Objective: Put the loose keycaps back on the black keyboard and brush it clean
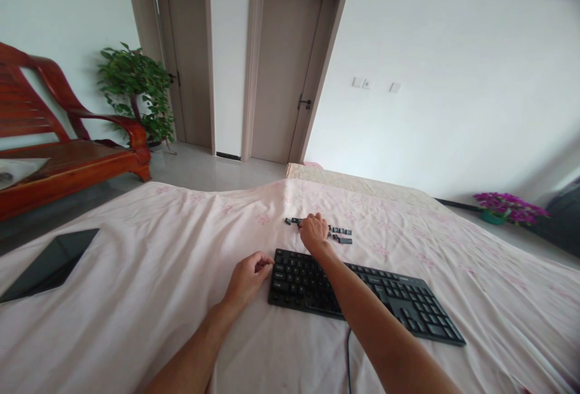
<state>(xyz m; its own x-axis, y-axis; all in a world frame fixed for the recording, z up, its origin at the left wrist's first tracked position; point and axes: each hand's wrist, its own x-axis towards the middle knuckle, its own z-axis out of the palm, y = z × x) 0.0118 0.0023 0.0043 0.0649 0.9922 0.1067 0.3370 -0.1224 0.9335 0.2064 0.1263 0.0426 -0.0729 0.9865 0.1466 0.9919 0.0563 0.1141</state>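
Note:
A black keyboard (399, 297) lies at a slant on the pink cloth, its cable running toward me. At its left edge is my left hand (249, 276), with curled fingers and the thumb and forefinger tips closed against the keyboard's side. My right hand (314, 229) reaches across the keyboard to a group of loose black keycaps (339, 231) beyond it. Its fingers are bent down among them, and their tips are hidden, so I cannot make out what they hold. One keycap (288, 221) lies left of that hand. My right forearm covers part of the keyboard.
A dark tablet-like panel (52, 261) lies on the wrinkled cloth (163, 249) at left. Beyond the covered surface stand a red wooden bench (81, 161), a potted plant (136, 83) and purple flowers (512, 206). Two doors (290, 74) are in the far wall.

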